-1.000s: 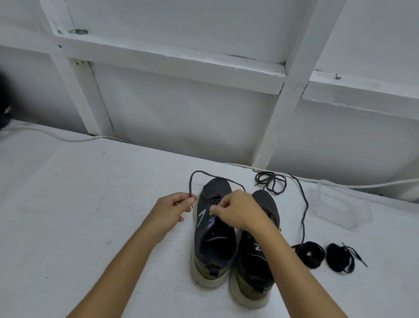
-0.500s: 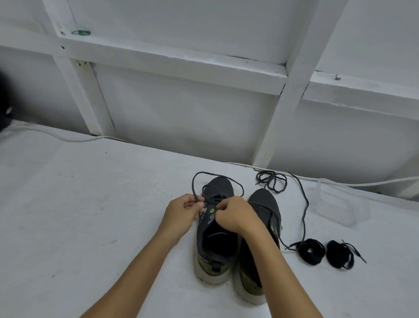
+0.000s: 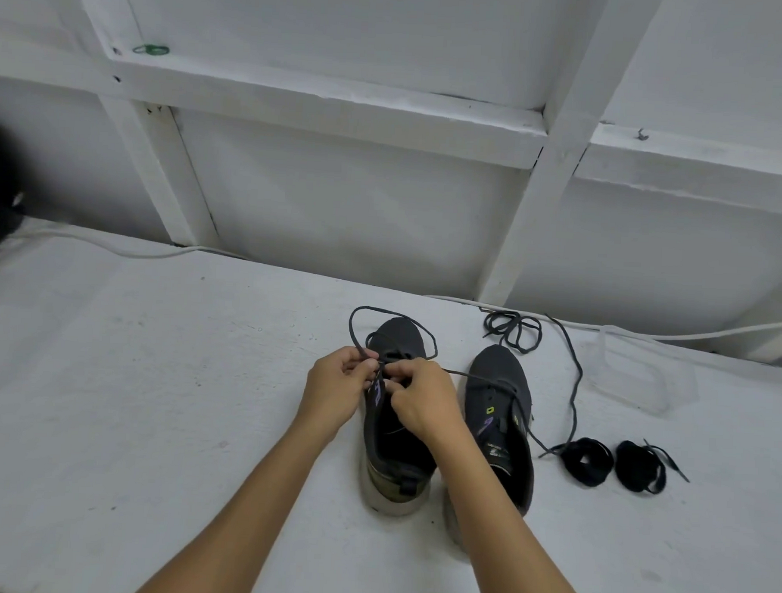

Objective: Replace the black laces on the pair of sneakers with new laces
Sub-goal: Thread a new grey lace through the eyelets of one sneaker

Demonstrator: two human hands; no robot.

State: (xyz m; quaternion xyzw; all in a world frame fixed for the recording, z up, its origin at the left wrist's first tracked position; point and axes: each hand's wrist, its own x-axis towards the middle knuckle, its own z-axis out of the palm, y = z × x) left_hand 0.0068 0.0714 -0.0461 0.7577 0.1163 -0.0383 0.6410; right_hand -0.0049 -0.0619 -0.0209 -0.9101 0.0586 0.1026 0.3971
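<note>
Over left sneaker [image 3: 394, 435]: left hand [image 3: 338, 386], right hand [image 3: 423, 398] fingers pinching thin dark cord lace [image 3: 395, 316].

Dark grey sneakers [image 3: 501, 390] showing off-white soles, purple and lime accents; black coiled laces [image 3: 586, 461] lying on white bench [image 3: 152, 375]; green rubber band [image 3: 151, 49] sitting on white beam.

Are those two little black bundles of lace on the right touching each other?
Apart. The head view shows a strip of white table between the left bundle and the right bundle.
</note>
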